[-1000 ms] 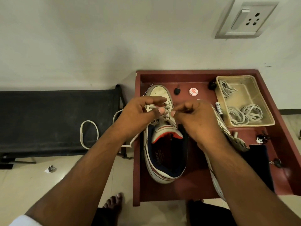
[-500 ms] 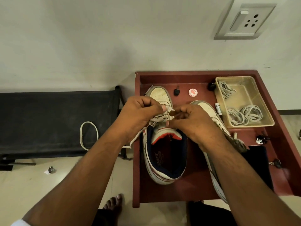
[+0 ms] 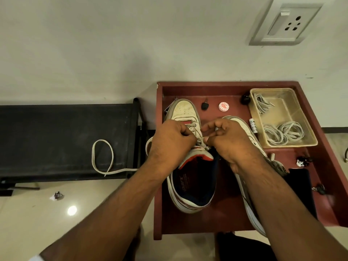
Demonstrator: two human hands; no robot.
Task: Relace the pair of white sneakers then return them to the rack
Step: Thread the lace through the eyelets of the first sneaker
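A: Looking down from the head camera, what are the hands doing?

B: Both work over the left sneaker point(image 3: 190, 161), which lies on the red tray table point(image 3: 222, 91) with its toe toward the wall. The left hand point(image 3: 171, 140) has its fingers curled tight, pinching the white lace point(image 3: 102, 161) at the eyelets. The right hand point(image 3: 227, 142) has thumb and forefinger pressed together on the lace just above the tongue.

A: Where does the lace run?

B: It trails off the tray's left edge onto the black bench point(image 3: 66, 140), where it makes one loose loop.

A: And the other shoe?

B: The right sneaker point(image 3: 243, 129) lies just beside the first, mostly hidden under the right forearm; only its toe and a strip of its side show.

A: Anything else on the tray?

B: A clear plastic tub point(image 3: 293, 144) at the far right corner holds coiled spare laces point(image 3: 282, 131). A small round red-and-white tin point(image 3: 223, 106) and a black key point(image 3: 204, 106) lie near the far edge. A wall socket point(image 3: 286, 25) sits above.
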